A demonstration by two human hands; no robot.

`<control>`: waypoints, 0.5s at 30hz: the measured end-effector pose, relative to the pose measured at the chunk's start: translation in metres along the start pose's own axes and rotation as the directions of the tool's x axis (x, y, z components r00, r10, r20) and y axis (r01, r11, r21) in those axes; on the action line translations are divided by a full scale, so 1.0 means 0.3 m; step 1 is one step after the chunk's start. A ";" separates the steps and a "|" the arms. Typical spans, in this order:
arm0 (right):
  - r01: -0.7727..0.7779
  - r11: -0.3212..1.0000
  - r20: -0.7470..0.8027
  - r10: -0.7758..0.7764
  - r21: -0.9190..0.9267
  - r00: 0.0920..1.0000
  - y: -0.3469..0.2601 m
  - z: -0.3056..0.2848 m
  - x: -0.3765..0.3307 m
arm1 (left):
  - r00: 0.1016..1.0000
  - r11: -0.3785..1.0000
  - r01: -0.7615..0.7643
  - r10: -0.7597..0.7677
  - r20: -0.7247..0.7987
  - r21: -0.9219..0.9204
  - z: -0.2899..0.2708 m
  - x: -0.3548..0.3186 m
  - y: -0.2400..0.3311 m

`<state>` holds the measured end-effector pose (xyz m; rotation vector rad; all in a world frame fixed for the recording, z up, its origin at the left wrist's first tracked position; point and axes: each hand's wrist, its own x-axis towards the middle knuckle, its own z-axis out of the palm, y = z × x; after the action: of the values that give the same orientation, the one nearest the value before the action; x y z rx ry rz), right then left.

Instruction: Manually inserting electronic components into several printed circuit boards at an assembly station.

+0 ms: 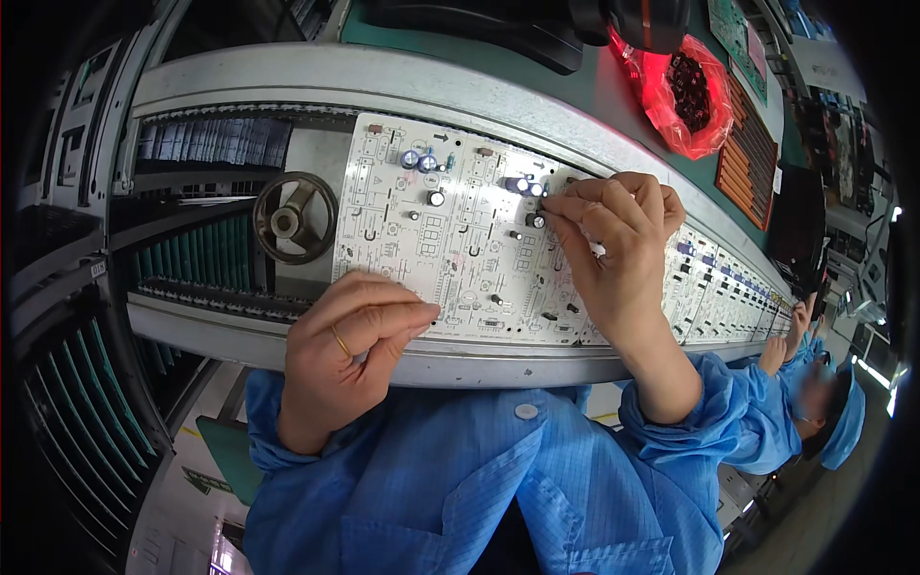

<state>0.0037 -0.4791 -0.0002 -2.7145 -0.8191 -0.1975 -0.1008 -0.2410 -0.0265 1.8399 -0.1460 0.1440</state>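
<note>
A white printed circuit board (383, 244) lies across a metal conveyor, carrying blue capacitors (418, 161), a black capacitor (436, 198) and other small parts. My left hand (350, 350), a ring on one finger, is pinched closed over the board's near left edge. Whatever its fingertips hold is too small to name. Over the board's right part, my right hand (618, 230) has thumb and fingers pressed together, just beside another black capacitor (536, 220) and a blue pair (522, 185). Its fingers hide what they may grip.
Metal rails (431, 91) run along both sides of the board. A handwheel (295, 218) stands left of it. Beyond the far rail sit a red bag (685, 96) of dark parts and a row of orange-brown strips (746, 153). More boards (719, 287) continue rightward, toward a co-worker in blue (776, 402).
</note>
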 end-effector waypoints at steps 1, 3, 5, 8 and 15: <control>0.005 1.000 0.010 -0.005 0.003 1.000 0.002 -0.003 0.004 | 1.000 1.000 0.001 -0.001 0.008 -0.004 0.000 0.002 0.000; 0.009 1.000 0.024 -0.009 0.011 1.000 0.008 -0.010 0.012 | 1.000 1.000 0.002 -0.002 0.018 -0.006 -0.002 0.005 -0.002; 0.027 0.999 0.048 -0.028 0.025 0.998 0.016 -0.016 0.020 | 1.000 1.000 0.000 0.000 0.030 -0.009 -0.003 0.008 -0.003; 0.034 0.999 0.085 -0.038 0.043 0.996 0.031 -0.023 0.029 | 0.999 1.000 0.001 0.000 0.045 -0.011 -0.003 0.007 -0.005; 0.101 0.991 0.154 -0.113 0.084 0.982 0.056 -0.030 0.049 | 0.998 1.000 0.009 -0.008 0.067 -0.015 -0.014 0.006 -0.004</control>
<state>0.0250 -0.4877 0.0074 -2.6425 -0.9978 0.0264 -0.0988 -0.2367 -0.0263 1.8305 -0.1853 0.0749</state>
